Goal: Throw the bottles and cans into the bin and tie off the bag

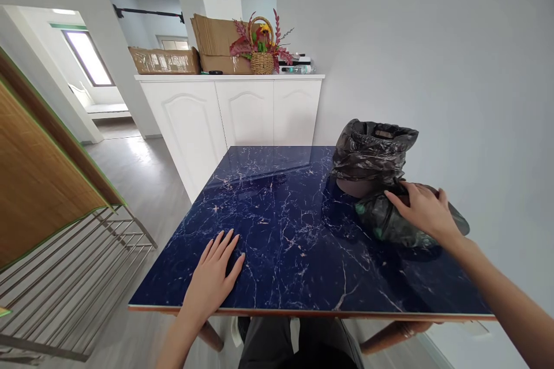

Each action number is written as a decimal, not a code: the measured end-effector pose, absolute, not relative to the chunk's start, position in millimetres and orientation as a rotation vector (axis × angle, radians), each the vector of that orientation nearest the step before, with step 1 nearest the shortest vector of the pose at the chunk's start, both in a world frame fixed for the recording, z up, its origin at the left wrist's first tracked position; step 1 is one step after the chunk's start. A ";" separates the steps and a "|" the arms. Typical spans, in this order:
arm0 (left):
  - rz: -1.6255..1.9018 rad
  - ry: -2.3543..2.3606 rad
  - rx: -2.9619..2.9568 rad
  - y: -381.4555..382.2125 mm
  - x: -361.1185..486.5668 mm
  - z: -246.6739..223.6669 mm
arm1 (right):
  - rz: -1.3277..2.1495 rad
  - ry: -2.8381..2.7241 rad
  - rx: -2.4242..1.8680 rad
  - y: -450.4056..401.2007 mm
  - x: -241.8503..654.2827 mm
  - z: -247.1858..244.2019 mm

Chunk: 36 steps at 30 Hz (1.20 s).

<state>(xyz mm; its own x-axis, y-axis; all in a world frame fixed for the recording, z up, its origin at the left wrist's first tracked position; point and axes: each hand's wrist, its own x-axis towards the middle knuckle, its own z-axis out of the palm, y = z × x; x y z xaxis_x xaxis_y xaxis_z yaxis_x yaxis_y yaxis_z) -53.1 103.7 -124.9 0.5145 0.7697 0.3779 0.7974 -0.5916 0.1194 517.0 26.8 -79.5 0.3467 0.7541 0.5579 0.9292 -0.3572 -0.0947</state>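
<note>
My left hand [214, 274] lies flat on the blue marble-patterned table [277, 225], fingers stretched out and nothing in it. On the right side of the table, my right hand [426, 210] reaches over a filled black plastic bag [389, 222], its fingers bent round the top of the bag. Something green shows faintly through the thin plastic; the rest of what is inside cannot be made out. Just behind it stands a second black plastic bag [374, 153], its crumpled mouth gaping upward. A smooth, rounded brownish base shows beneath this upright bag.
A white cabinet [244, 109] stands beyond the table, bearing cardboard boxes [164, 60], a wicker flower basket [262, 62] and a clear bottle [298, 70]. To the left is a metal rack [78, 288] beside a wooden panel [38, 167]. A pale wall [433, 69] borders the right.
</note>
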 end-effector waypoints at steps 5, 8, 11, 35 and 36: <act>-0.609 -1.401 -2.682 101.6 -52.2 -122.4 | -0.665 -1.655 -2.196 21.9 492.2 -79.3; -0.614 -1.405 -2.683 100.9 -51.7 -121.5 | -0.669 -1.685 -2.028 19.8 461.8 -78.2; -0.618 -1.407 -2.679 100.8 -51.6 -121.2 | -0.552 -1.728 -1.839 22.0 422.1 -73.8; -1.307 -1.269 -2.849 82.7 14.2 -57.3 | -0.032 -1.731 -1.296 52.8 259.3 -71.4; -1.321 -1.273 -2.874 84.6 23.7 -53.7 | -0.016 -1.710 -1.308 52.5 258.8 -71.5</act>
